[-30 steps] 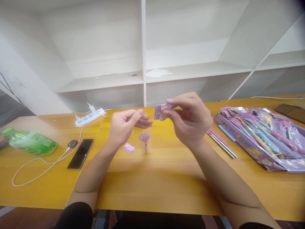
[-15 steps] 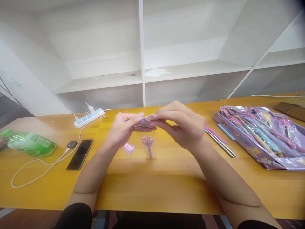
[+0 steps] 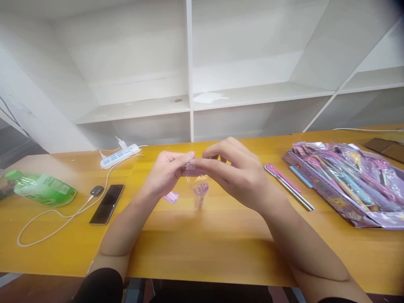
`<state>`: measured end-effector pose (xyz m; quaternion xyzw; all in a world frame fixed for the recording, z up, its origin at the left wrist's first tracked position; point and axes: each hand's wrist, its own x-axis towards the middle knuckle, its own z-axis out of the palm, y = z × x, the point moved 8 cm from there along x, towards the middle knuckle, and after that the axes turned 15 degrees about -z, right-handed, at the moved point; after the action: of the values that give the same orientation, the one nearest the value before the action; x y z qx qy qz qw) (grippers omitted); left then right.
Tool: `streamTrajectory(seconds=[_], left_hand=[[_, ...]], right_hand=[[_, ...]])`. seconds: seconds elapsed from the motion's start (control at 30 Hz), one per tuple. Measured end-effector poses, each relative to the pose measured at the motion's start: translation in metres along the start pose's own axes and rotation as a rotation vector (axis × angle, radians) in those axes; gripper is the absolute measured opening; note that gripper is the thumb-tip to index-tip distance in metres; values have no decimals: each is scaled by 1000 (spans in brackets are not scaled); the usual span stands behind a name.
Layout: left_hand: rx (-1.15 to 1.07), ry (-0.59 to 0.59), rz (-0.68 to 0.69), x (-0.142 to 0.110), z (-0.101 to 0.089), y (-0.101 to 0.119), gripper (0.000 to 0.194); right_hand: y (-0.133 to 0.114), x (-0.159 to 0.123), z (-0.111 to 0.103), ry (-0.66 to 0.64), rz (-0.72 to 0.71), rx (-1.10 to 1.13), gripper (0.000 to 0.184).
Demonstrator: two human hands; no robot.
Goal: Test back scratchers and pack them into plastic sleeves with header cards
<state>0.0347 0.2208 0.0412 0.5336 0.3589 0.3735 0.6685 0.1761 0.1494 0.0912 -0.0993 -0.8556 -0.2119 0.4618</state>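
My left hand (image 3: 166, 173) and my right hand (image 3: 235, 172) meet above the middle of the yellow table (image 3: 202, 244). Both pinch the top of a small clear plastic bag (image 3: 193, 170) with a purple card header. Inside the bag hangs a purple hand-shaped toy (image 3: 200, 192), which dangles just over the table. A small pink and purple sticker (image 3: 171, 196) lies on the table under my left wrist.
A black phone (image 3: 106, 203), a white cable (image 3: 57, 219), a white power strip (image 3: 119, 155) and a green pouch (image 3: 42, 190) lie at the left. Metal chopsticks and a pink spoon (image 3: 288, 191) lie right of my hand. A pile of purple packaged goods (image 3: 347, 181) fills the right. White shelves (image 3: 189, 101) stand behind.
My right hand has lowered with the purple card and come to my left hand. Both now pinch the bag's top, and the purple toy has shifted slightly to the right.
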Motion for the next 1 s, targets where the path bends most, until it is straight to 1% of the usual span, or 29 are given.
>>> streamTrajectory(seconds=[0.23,0.37,0.53,0.7,0.87,1.0], left_hand=[[-11,29,-18,-1,-3,-1,40],[10,62,14,-2,-6,0,38],[32,101,69,-6,-7,3,36],[36,137,82,-6,-8,4,37],[64,107,98,-5,-8,2,35],[70,89,104,-4,-7,1,34]], right_hand=[[-4,2,1,-42,-50,-42,27],[-5,4,2,-58,-40,-32,30],[-6,4,1,-65,-48,39,35],[-7,3,3,-84,-49,60,35],[-11,2,8,-160,-70,18,29],[-12,1,5,-191,-71,-12,29]])
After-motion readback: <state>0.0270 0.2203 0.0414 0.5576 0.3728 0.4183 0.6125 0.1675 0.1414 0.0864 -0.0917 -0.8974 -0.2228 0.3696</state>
